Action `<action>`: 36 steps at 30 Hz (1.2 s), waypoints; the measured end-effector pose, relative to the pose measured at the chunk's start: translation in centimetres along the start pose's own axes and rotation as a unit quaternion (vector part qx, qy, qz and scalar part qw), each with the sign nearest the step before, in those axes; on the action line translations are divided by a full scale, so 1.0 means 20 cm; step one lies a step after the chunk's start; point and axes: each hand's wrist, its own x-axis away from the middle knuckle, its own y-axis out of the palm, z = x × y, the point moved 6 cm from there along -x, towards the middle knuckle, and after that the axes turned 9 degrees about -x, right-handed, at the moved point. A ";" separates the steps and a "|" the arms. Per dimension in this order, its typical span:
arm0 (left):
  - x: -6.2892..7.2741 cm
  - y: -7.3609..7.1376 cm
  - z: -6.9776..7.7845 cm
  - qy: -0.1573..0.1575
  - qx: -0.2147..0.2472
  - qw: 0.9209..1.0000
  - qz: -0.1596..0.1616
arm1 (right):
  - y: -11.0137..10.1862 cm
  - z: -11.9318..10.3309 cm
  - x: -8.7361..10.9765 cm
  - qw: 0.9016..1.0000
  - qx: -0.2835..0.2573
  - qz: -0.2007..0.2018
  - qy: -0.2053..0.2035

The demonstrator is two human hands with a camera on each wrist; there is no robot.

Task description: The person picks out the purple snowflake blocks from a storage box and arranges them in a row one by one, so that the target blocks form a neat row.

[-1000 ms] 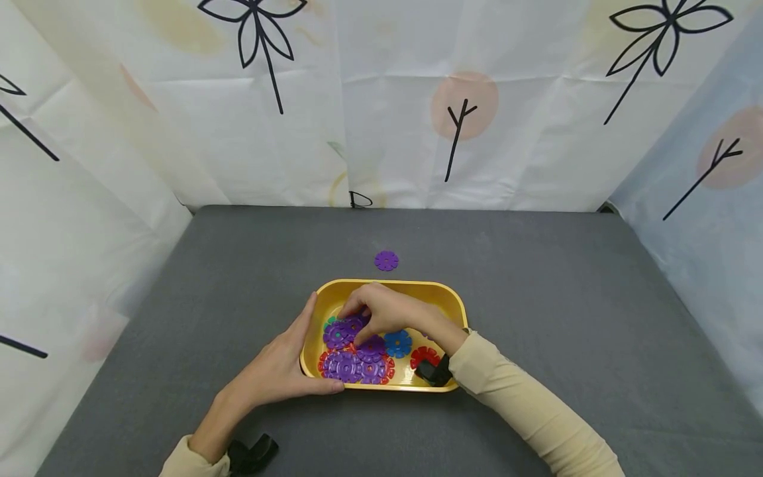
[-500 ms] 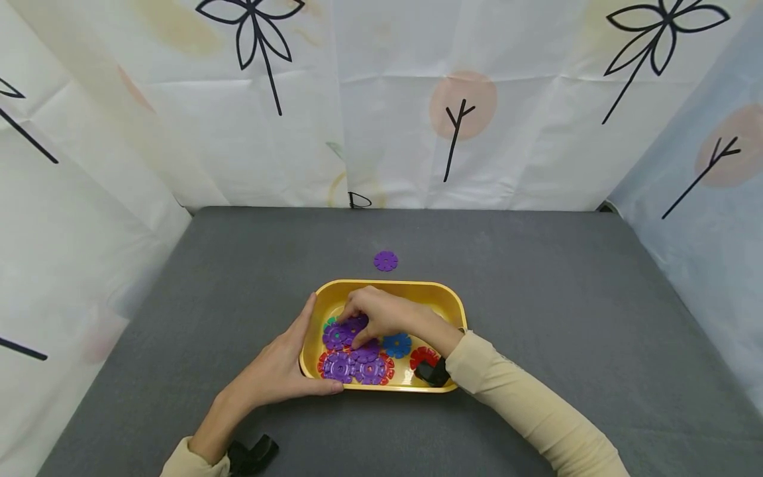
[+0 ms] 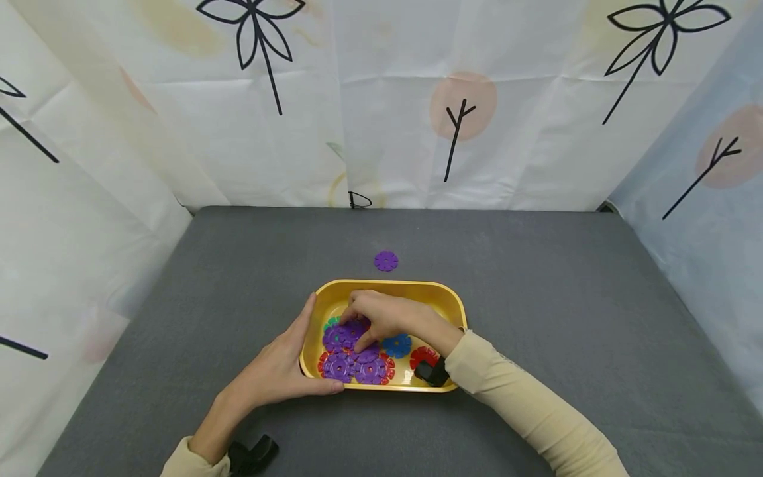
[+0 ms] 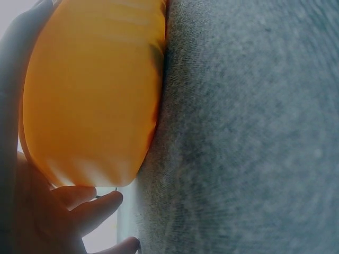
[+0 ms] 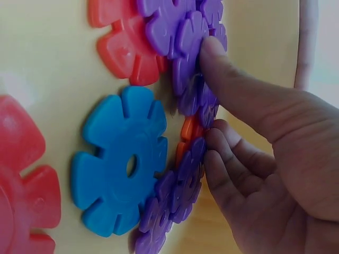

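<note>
A yellow plastic tray (image 3: 411, 287) holds flower-shaped interlocking discs. My left hand (image 3: 277, 364) holds the tray's left end, fingers along the outer wall and thumb at the front rim. In the left wrist view, its fingers (image 4: 98, 211) reach round the tray's end. Inside the tray, my right hand (image 3: 381, 315) is over the heap of purple discs (image 3: 338, 366). The right wrist view shows its thumb (image 5: 214, 50) against a purple disc (image 5: 188, 53), with the other fingers curled in at neighbouring purple discs (image 5: 188, 182). Palm and fingers hide part of the heap.
A blue disc (image 3: 397, 345) and a red disc (image 3: 423, 356) lie toward the tray's right, with green (image 3: 331, 322) and more red at the heap's edges. One purple disc (image 3: 386, 261) lies on the grey table (image 3: 536, 278) behind the tray. Patterned cloth (image 3: 393, 132) hangs beyond.
My right hand has shifted slightly lower within the tray, and the purple discs under its thumb have moved a little. The left hand and tray stay in place.
</note>
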 end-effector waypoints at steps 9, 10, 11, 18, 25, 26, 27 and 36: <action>0.00 -0.01 0.00 0.004 -0.006 1.000 0.005 | 0.00 -0.02 -0.01 0.999 0.042 -0.004 -0.024; 0.00 -0.01 0.00 0.004 -0.006 1.000 0.005 | 0.00 -0.03 -0.01 0.999 0.046 -0.004 -0.027; 0.00 -0.01 0.01 0.004 -0.007 1.000 0.005 | 0.00 -0.03 -0.01 0.998 0.049 -0.005 -0.030; 0.00 -0.01 0.01 0.003 -0.009 1.000 0.006 | 0.00 -0.02 -0.01 1.000 0.014 -0.008 -0.026; 0.00 -0.01 0.00 0.004 -0.011 1.000 0.006 | 0.00 -0.02 0.00 1.000 0.008 -0.022 -0.016; 0.00 -0.01 0.00 0.004 -0.012 1.000 0.007 | 0.00 -0.02 0.00 1.000 0.012 -0.023 -0.017; 0.00 -0.01 0.00 0.006 -0.012 1.000 0.007 | 0.00 -0.02 0.00 0.999 0.015 -0.024 -0.017; 0.00 0.00 0.00 0.008 -0.010 1.000 0.008 | 0.00 -0.03 0.01 0.999 0.032 -0.023 -0.024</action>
